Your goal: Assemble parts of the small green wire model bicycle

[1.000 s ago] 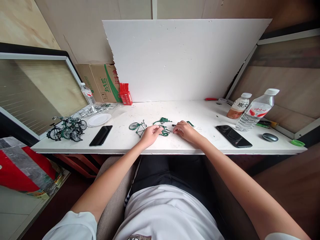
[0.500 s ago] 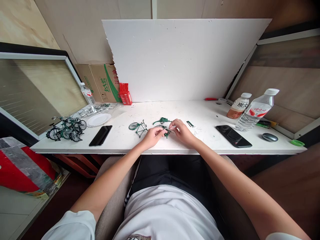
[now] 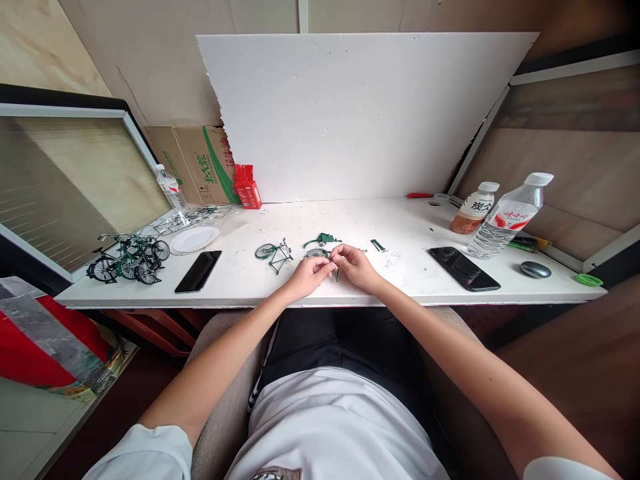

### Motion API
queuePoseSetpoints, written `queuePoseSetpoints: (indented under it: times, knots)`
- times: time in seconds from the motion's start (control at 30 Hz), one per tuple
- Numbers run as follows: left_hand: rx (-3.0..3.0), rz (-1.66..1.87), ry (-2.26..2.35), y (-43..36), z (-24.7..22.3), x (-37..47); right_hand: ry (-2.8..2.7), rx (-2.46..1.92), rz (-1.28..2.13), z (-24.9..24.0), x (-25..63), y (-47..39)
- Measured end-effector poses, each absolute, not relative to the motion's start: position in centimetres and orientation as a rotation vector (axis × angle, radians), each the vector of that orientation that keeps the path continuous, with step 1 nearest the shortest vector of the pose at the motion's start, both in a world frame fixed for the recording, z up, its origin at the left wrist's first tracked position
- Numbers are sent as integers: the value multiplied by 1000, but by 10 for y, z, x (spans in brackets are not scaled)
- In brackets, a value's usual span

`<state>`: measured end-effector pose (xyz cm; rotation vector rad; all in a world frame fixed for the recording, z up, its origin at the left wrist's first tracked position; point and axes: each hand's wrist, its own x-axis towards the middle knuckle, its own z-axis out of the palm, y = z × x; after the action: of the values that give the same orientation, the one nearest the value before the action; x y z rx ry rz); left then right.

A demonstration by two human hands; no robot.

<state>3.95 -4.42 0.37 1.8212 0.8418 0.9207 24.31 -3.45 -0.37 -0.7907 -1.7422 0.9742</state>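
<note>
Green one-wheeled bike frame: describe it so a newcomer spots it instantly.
On the white desk, find the black phone on the left. The small green bike frame is between that phone and the left hand. Unlike the clustered model bikes at the desk's left end, it sits apart and shows only one wheel.

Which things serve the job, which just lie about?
Job, apparently:
green part at left hand and right hand
part-built model bicycle
curved green piece
slim green piece

Lying about:
left smartphone
right smartphone
computer mouse
red box
drink bottles
</note>
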Motion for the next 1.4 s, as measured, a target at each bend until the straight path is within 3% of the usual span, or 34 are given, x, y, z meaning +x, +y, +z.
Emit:
queuePoseSetpoints:
  times: [1.4]
  knots:
    - [1901,837,875,-45,3,37,-1785,-791,969,-1,242,-36]
